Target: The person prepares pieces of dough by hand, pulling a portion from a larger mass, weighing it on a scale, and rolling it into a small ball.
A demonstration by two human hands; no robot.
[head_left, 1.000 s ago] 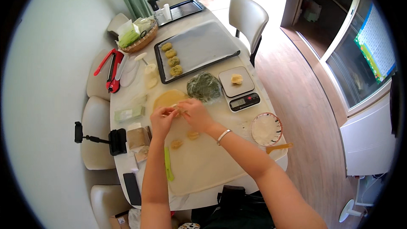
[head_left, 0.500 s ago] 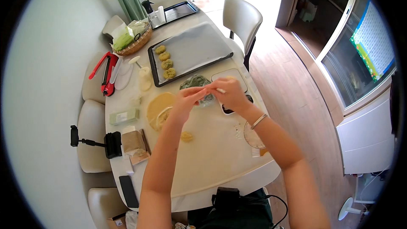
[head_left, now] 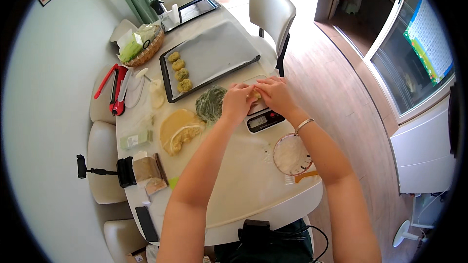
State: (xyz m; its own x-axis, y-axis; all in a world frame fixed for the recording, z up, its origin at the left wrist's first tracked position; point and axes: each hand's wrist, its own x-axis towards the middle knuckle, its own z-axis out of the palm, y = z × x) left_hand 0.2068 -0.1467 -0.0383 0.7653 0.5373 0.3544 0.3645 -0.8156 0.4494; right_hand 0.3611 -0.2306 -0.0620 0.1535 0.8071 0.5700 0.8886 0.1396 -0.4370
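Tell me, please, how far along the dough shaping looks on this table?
Four shaped pieces already sit on the lined baking tray. The left hand and right hand work a small dough piece above the kitchen scale. Tan dough and green dough remain unshaped, and most of the tray is bare.

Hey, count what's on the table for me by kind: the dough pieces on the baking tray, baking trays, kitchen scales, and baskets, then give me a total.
Dough pieces on the near baking tray: 4
Baking trays: 2, the second at the far end
Kitchen scales: 1, under both hands
Baskets: 1
Total: 8
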